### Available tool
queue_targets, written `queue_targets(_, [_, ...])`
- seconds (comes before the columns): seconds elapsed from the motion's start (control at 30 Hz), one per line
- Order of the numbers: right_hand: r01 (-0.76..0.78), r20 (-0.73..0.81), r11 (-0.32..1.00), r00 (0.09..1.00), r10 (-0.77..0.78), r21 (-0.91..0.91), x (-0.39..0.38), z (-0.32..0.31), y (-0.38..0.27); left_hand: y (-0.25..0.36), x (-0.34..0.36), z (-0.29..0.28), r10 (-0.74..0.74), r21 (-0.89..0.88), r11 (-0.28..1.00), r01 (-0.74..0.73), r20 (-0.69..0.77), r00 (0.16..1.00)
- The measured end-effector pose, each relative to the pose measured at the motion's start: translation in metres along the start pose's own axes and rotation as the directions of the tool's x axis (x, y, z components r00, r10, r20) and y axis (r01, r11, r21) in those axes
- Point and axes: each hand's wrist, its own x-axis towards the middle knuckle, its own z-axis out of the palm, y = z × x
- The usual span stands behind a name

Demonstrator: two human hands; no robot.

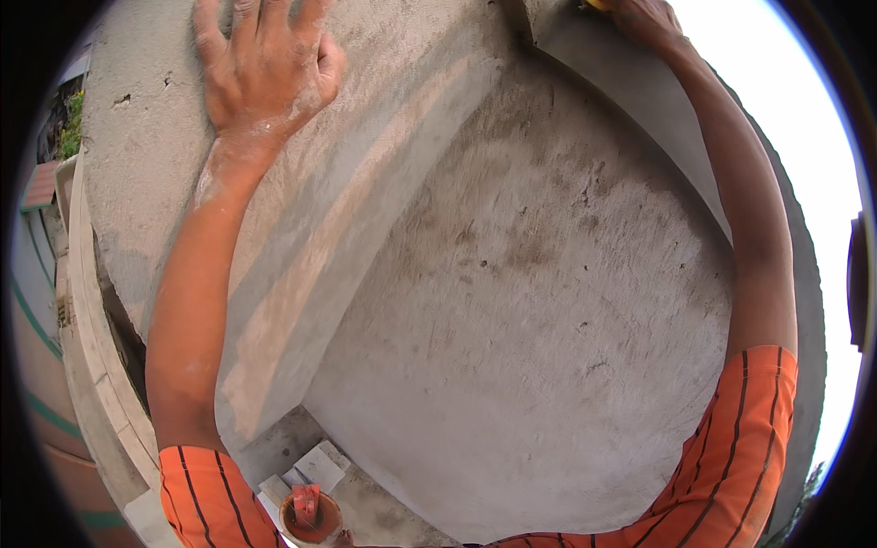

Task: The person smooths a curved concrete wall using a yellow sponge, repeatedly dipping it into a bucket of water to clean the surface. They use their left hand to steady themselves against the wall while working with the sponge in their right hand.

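My left hand (265, 73) lies against the rough grey plastered wall (146, 210), its fingers spread and pale dust on the skin. High at the right, my right hand (647, 23) is closed around a small yellow thing (598, 5). Most of that thing is cut off by the top edge, so its kind cannot be made out. It is close to a grey cement edge (557, 23) at the top of the recess. Between my arms spreads a broad cement-plastered surface (539, 274) with darker, damp-looking patches.
Low down stands a round bucket (290, 528) with a red-orange object (306, 502) in it. Pale blocks (322, 464) lie beside it on a concrete ledge (384, 516). A long pale ledge (96, 356) runs down the left side. Bright sky shows at the right.
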Motion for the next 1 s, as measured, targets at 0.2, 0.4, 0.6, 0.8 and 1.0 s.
queue_targets(0.2, [0.002, 0.137, 1.000, 0.991, -0.004, 0.017, -0.010, -0.052, -0.001, -0.003, 0.006, -0.001, -0.016, -0.054, 0.998, 0.013, -0.044, 0.999])
queue_targets(0.4, [0.154, 0.201, 0.979, 0.972, -0.125, -0.132, -0.004, -0.013, 0.010, -0.004, 0.002, -0.001, -0.011, -0.052, 0.999, 0.010, -0.012, 1.000])
queue_targets(0.6, [-0.118, 0.099, 0.985, 0.989, 0.106, 0.126, -0.005, -0.074, -0.019, -0.007, 0.006, -0.004, -0.023, -0.027, 0.999, 0.023, -0.016, 1.000])
queue_targets(0.8, [0.136, 0.212, 0.990, 0.967, -0.142, 0.042, -0.023, -0.030, -0.008, -0.008, 0.002, 0.000, -0.003, -0.027, 1.000, 0.004, 0.010, 1.000])
queue_targets(1.0, [-0.035, 0.135, 0.999, 0.990, 0.040, -0.041, -0.016, -0.025, 0.025, 0.004, 0.003, 0.002, -0.041, -0.047, 0.998, 0.041, 0.013, 0.999])
